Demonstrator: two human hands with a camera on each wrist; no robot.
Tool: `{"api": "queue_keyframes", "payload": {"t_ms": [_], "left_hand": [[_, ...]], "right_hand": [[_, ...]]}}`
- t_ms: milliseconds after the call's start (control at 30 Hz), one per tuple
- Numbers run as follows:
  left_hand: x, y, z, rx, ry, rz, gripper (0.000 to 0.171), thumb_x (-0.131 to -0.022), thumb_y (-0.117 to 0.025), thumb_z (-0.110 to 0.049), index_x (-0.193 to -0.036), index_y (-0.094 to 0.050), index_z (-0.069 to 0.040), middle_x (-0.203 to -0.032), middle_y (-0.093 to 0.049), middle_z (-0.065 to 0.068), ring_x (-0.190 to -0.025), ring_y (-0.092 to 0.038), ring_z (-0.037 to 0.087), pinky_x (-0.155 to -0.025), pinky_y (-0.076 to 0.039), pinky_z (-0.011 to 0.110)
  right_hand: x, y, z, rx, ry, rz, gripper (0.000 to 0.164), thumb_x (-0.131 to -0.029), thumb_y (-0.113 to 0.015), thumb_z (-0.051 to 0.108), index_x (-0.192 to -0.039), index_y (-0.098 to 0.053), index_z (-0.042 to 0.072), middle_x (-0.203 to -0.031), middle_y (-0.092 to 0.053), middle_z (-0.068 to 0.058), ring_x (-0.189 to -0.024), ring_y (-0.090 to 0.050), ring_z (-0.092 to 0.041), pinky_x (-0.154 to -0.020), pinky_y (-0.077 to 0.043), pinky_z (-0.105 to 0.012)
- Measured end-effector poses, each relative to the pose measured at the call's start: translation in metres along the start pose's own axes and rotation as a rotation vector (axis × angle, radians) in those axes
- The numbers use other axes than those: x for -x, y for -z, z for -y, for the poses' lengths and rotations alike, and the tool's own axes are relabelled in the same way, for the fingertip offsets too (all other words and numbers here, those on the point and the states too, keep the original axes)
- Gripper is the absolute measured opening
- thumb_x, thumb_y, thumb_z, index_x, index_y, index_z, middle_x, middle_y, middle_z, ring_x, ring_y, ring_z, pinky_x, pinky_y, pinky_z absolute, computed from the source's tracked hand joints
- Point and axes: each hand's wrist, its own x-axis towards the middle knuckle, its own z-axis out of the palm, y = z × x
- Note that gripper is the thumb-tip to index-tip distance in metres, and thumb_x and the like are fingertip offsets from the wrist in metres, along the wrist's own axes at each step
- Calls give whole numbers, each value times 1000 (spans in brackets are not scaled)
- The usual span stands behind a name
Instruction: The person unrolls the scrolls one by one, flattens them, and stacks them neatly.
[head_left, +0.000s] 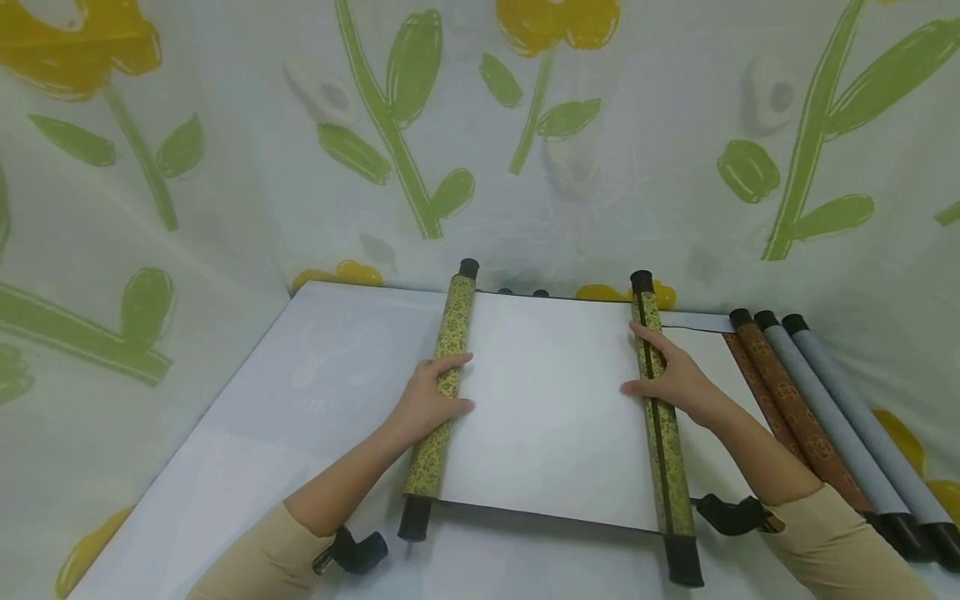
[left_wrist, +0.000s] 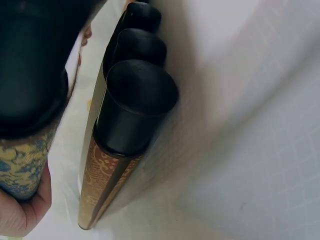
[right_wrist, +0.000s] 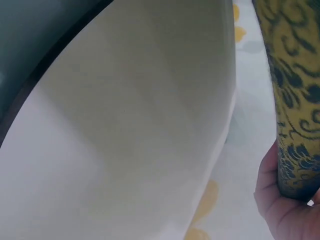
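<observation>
A hanging scroll with yellow-green patterned rolls and black end caps is partly unrolled, its blank white sheet [head_left: 551, 408] stretched between the two rolls. My left hand [head_left: 422, 406] grips the left roll [head_left: 426, 467] near its middle, thumb and fingers spread over onto the sheet side. Around the right roll [head_left: 675, 487], which has a dark stripe along it, my right hand [head_left: 677, 382] holds in the same way. In the left wrist view the roll's cloth [left_wrist: 22, 160] shows blue figures on yellow. Fingers also wrap the patterned roll [right_wrist: 300, 110] in the right wrist view.
Brown patterned rolls [head_left: 798, 412] and grey-blue rolls [head_left: 873, 442] with black caps lie side by side at the right. Another white sheet [head_left: 705, 354] extends beneath my right arm. The white table [head_left: 300, 400] meets a flower-printed curtain [head_left: 600, 208] behind.
</observation>
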Motion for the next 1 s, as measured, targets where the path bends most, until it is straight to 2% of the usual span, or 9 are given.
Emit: {"api": "queue_keyframes", "payload": {"t_ms": [233, 533, 667, 733, 800, 833, 900, 933, 1000], "left_hand": [[0, 2, 0, -8, -7, 4, 71, -69, -60, 4, -134, -54, -25, -132, -41, 18, -109, -43, 31, -80, -43, 38], [-1, 9, 4, -72, -80, 7, 59, -77, -53, 2, -133, -54, -18, -132, -43, 18, -118, -43, 32, -93, -39, 48], [-3, 13, 8, -49, -120, 17, 50, -85, -45, 1, -133, -55, -11, -89, -51, 16, -76, -47, 23, -70, -43, 33], [-4, 15, 10, -27, -154, 23, 48, -86, -44, 3, -132, -55, -6, -89, -56, 17, -69, -44, 21, -68, -42, 31], [-5, 16, 12, -10, -151, 23, 48, -86, -48, 1, -133, -54, -6, -97, -62, 19, -78, -55, 24, -79, -47, 36], [-5, 16, 13, -8, -135, 22, 48, -86, -53, -1, -133, -54, -7, -113, -61, 19, -95, -57, 27, -90, -45, 40], [-5, 17, 14, -2, -101, 18, 53, -83, -63, -5, -134, -53, -12, -142, -44, 17, -128, -41, 33, -106, -31, 50], [-5, 17, 14, 0, -86, 15, 56, -81, -67, -7, -135, -53, -14, -143, -42, 16, -136, -32, 35, -109, -25, 53], [-5, 17, 14, -9, -62, 6, 61, -77, -71, -8, -135, -53, -18, -143, -40, 16, -137, -29, 36, -109, -23, 56]], "right_hand": [[1, 1, 1, 7, -3, 14, 96, -79, -70, 4, -153, -11, 17, -156, -3, -25, -139, -4, -50, -101, -24, -66], [2, 9, -1, 5, -5, 16, 90, -81, -55, -3, -154, -8, 19, -157, 3, -23, -138, -5, -51, -75, -39, -48], [4, 16, -6, -9, -3, 11, 87, -82, -55, -2, -153, -9, 17, -156, 2, -23, -135, -9, -49, -73, -37, -46], [5, 20, -9, -8, 2, 8, 86, -83, -56, -2, -153, -9, 15, -156, 2, -24, -138, -4, -51, -78, -34, -49], [5, 22, -11, -25, 5, 5, 86, -84, -59, 0, -153, -10, 14, -156, 2, -23, -138, 0, -51, -87, -34, -57], [5, 24, -12, -35, 7, 6, 87, -84, -61, 1, -153, -10, 14, -156, 2, -23, -139, 2, -51, -91, -31, -62], [5, 25, -13, -46, 9, 10, 89, -84, -66, 6, -153, -11, 14, -157, 3, -22, -139, 3, -50, -98, -24, -68], [4, 26, -13, -46, 8, 12, 91, -83, -69, 9, -153, -11, 14, -157, 3, -21, -139, 3, -50, -99, -20, -71], [4, 27, -13, -40, 11, 16, 95, -81, -73, 12, -153, -11, 15, -157, 3, -21, -140, 4, -49, -98, -14, -74]]}}
